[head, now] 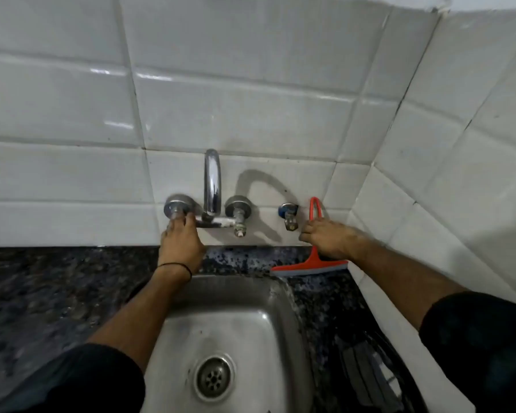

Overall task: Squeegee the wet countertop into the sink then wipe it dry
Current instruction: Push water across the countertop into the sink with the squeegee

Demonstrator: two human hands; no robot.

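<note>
Fingers (306,231) of right hand (325,238) wrapped round orange squeegee (312,262), blade on granite worktop (42,293) behind sink (236,293); left hand (181,239) curled round tap knob (176,208) (squeegeeing seemingly not yet begun). Next: pull blade toward sink, pressed flat.

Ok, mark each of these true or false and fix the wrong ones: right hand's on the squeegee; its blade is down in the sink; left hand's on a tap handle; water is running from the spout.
1. The right hand holds the red squeegee by its handle. True.
2. The squeegee's blade is down in the sink. False: the blade sits on the dark countertop, by the sink's back right corner.
3. The left hand has its grip on the left tap handle. True.
4. Water is running from the spout. False: no stream shows below it.
</note>
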